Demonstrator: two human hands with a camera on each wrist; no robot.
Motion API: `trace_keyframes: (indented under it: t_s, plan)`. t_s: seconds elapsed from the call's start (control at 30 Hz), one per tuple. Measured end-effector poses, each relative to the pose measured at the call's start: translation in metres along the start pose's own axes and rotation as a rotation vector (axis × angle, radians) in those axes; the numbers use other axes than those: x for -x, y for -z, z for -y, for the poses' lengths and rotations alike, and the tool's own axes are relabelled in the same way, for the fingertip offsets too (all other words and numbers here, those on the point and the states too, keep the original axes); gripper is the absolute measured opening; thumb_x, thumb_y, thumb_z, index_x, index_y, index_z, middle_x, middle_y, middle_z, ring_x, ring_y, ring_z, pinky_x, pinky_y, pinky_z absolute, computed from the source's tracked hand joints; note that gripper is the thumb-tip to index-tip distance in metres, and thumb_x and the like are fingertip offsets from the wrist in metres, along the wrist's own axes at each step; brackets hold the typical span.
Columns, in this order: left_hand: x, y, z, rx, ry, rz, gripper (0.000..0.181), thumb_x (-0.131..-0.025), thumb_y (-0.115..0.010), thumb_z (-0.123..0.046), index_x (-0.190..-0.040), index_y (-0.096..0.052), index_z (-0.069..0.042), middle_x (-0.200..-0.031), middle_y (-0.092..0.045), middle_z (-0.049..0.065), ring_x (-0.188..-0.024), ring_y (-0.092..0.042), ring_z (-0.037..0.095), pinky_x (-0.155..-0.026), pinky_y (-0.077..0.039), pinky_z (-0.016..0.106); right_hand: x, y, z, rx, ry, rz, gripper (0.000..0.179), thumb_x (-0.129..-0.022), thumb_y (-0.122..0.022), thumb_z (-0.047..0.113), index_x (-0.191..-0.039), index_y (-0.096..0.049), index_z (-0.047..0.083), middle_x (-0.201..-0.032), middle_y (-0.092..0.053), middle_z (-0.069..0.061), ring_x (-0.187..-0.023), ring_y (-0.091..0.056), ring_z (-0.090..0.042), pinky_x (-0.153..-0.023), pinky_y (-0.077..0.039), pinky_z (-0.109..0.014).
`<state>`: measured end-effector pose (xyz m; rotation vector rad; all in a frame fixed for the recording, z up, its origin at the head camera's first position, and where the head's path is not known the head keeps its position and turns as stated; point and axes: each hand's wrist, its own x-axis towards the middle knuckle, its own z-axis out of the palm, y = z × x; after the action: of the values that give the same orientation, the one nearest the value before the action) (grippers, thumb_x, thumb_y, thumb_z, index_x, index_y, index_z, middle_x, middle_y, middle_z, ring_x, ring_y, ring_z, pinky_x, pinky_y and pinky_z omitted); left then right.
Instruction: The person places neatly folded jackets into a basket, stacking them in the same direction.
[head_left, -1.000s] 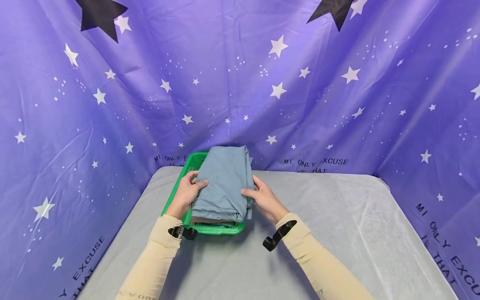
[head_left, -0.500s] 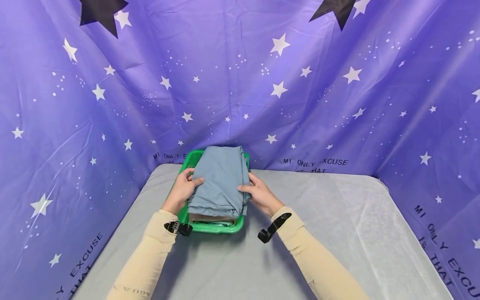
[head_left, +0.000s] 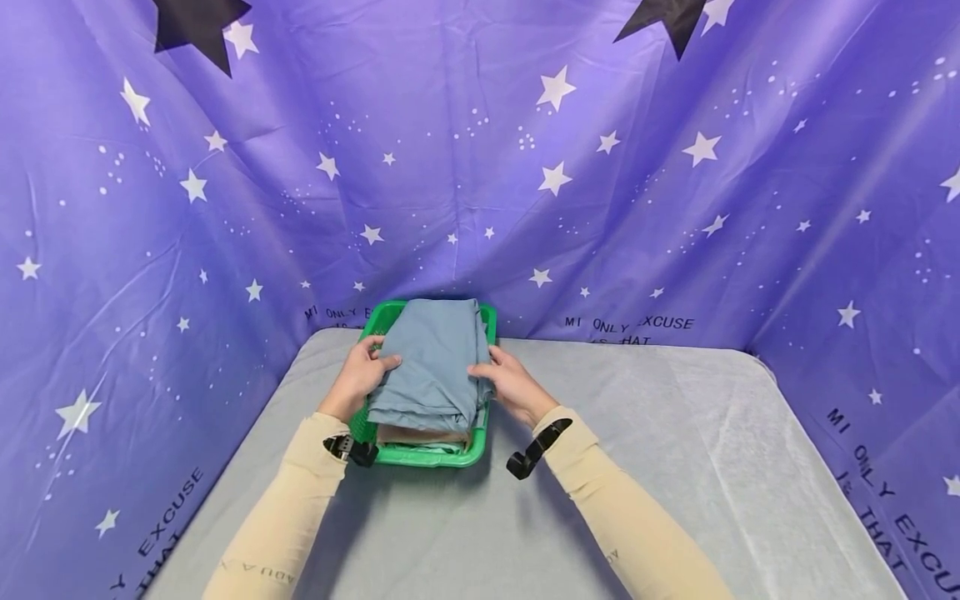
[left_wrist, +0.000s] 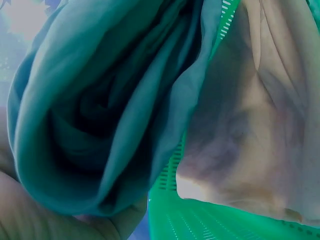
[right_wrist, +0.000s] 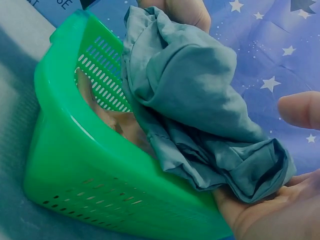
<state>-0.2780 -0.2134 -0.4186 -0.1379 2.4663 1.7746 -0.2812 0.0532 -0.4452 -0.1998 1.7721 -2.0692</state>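
A folded blue-grey garment [head_left: 431, 358] lies level over the green plastic basket [head_left: 472, 454] in the head view. My left hand [head_left: 358, 375] grips its left side, thumb on top and the fingers partly hidden. On the opposite side my right hand [head_left: 517, 385] holds the edge; the right wrist view shows its fingers beneath the cloth and its thumb [right_wrist: 302, 110] above. Rolled layers of the garment [left_wrist: 95, 165] fill much of the left wrist view. Below it, inside the basket, is brownish folded cloth [left_wrist: 240, 165].
The basket stands on a table covered in grey cloth [head_left: 675, 467], near its back left. A purple star-printed curtain [head_left: 450, 167] surrounds the table at the back and sides. Some light green cloth [head_left: 420, 448] shows at the basket's front.
Both hands have shifted slightly left and carried the garment with them, from overhanging the basket's right side to over its middle. More of the basket's right rim now shows.
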Motion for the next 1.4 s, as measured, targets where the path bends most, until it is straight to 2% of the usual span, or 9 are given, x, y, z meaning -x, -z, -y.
trace_keyframes:
  t_s: [0.13,0.3,0.43,0.53,0.6,0.8,0.97,1.23,1.4]
  plan:
    - [-0.004,0.002,0.0,-0.029,0.011,0.01,0.06,-0.103,-0.059,-0.014,-0.157,-0.033,-0.004,-0.133,-0.054,0.02,-0.083,-0.059,0.015,-0.074,-0.05,0.029,-0.002,-0.003,0.003,0.005,-0.011,-0.022,0.074,-0.096,-0.063,0.013,-0.161,-0.028,0.012,-0.161,-0.038,-0.014,-0.143,-0.041,-0.03,-0.117,-0.036,-0.054]
    - [-0.01,0.004,0.001,-0.046,0.037,0.018,0.064,-0.104,-0.058,-0.015,-0.16,-0.028,-0.005,-0.15,-0.045,0.027,-0.108,-0.06,0.031,-0.09,-0.051,0.038,0.002,-0.008,0.008,0.033,-0.036,-0.046,0.085,-0.095,-0.064,0.015,-0.164,-0.015,0.009,-0.171,-0.009,-0.02,-0.159,-0.013,-0.035,-0.124,-0.018,-0.065]
    - [-0.011,0.006,0.001,-0.049,0.051,0.024,0.065,-0.104,-0.058,-0.014,-0.16,-0.027,-0.004,-0.161,-0.03,0.028,-0.141,-0.041,0.043,-0.114,-0.041,0.054,0.005,-0.01,0.01,0.046,-0.041,-0.039,0.088,-0.096,-0.064,0.017,-0.165,-0.01,0.011,-0.171,0.002,-0.022,-0.16,-0.001,-0.036,-0.124,-0.013,-0.067]
    - [-0.011,0.006,0.0,-0.069,0.058,0.03,0.064,-0.104,-0.057,-0.014,-0.16,-0.027,-0.004,-0.167,-0.019,0.027,-0.154,-0.023,0.043,-0.122,-0.029,0.058,0.005,-0.011,0.009,0.07,-0.028,-0.044,0.087,-0.096,-0.064,0.018,-0.165,-0.012,0.012,-0.171,-0.002,-0.024,-0.16,-0.005,-0.037,-0.124,-0.017,-0.066]
    - [-0.011,0.005,0.0,-0.086,0.058,0.037,0.064,-0.105,-0.056,-0.014,-0.16,-0.025,-0.004,-0.167,-0.018,0.027,-0.155,-0.02,0.043,-0.123,-0.028,0.058,0.006,-0.012,0.009,0.107,-0.012,-0.06,0.086,-0.096,-0.065,0.018,-0.165,-0.014,0.012,-0.17,-0.007,-0.025,-0.159,-0.009,-0.038,-0.123,-0.02,-0.065]
    - [-0.013,0.003,-0.001,-0.117,0.052,0.038,0.067,-0.103,-0.059,-0.015,-0.16,-0.026,-0.003,-0.163,-0.024,0.029,-0.149,-0.031,0.043,-0.119,-0.034,0.057,0.009,-0.016,0.007,0.299,0.027,-0.119,0.082,-0.096,-0.066,0.023,-0.164,-0.021,0.011,-0.169,-0.019,-0.021,-0.158,-0.018,-0.037,-0.124,-0.026,-0.058]
    - [-0.013,0.005,0.001,-0.209,0.048,0.073,0.077,-0.098,-0.067,-0.02,-0.16,-0.025,-0.003,-0.156,-0.034,0.03,-0.137,-0.043,0.044,-0.112,-0.04,0.058,0.013,-0.021,0.006,0.361,0.041,-0.135,0.076,-0.097,-0.065,0.022,-0.162,-0.027,0.01,-0.166,-0.028,-0.021,-0.155,-0.027,-0.037,-0.121,-0.033,-0.057]
    - [-0.009,0.003,-0.001,-0.278,0.027,0.127,0.093,-0.095,-0.072,-0.018,-0.165,-0.012,-0.011,-0.164,-0.022,0.031,-0.148,-0.031,0.049,-0.117,-0.034,0.063,0.017,-0.024,0.007,0.411,0.058,-0.158,0.063,-0.099,-0.063,0.019,-0.155,-0.038,0.006,-0.161,-0.038,-0.017,-0.145,-0.044,-0.038,-0.115,-0.042,-0.053]
    - [-0.005,-0.003,-0.004,-0.401,-0.011,0.14,0.094,-0.091,-0.076,-0.02,-0.164,-0.017,-0.013,-0.167,-0.022,0.027,-0.15,-0.027,0.05,-0.116,-0.033,0.066,0.02,-0.025,0.005,0.534,0.085,-0.173,0.047,-0.099,-0.064,0.019,-0.143,-0.052,0.007,-0.146,-0.051,-0.013,-0.119,-0.061,-0.03,-0.095,-0.054,-0.044]
